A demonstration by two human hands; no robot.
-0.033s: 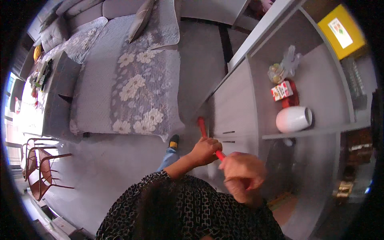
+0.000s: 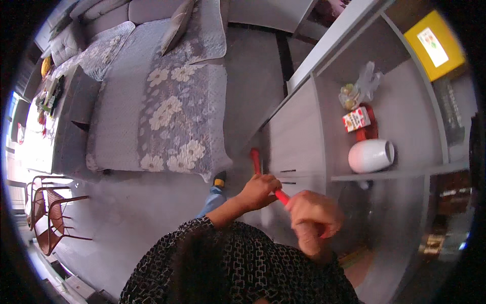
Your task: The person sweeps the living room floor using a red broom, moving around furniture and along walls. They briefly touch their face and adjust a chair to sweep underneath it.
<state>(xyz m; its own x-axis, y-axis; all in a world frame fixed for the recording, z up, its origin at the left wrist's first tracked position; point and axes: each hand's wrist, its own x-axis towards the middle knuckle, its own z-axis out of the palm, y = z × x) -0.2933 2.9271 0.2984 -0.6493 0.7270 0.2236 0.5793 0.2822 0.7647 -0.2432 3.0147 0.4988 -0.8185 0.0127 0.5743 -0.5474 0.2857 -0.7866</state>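
Both my hands are closed round a long red pole (image 2: 256, 161), which slants from the upper left near the cabinet down to the right. My left hand (image 2: 261, 191) grips it around its middle. Higher on the pole, closer to me, my right hand (image 2: 316, 218) is wrapped round it, a little blurred by motion. The pole's far end lies low by the cabinet's base; what tool it belongs to I cannot make out.
A cabinet (image 2: 296, 129) with doors runs along my right. Its open shelf holds a white and pink vase (image 2: 372, 155), a small red-white box (image 2: 356, 119) and a plastic bag (image 2: 368, 81). At left stand a flower-covered sofa (image 2: 167, 114) and a brown chair (image 2: 55, 215).
My right hand has moved slightly to the right along with its end of the pole. My left hand stays nearly in place.
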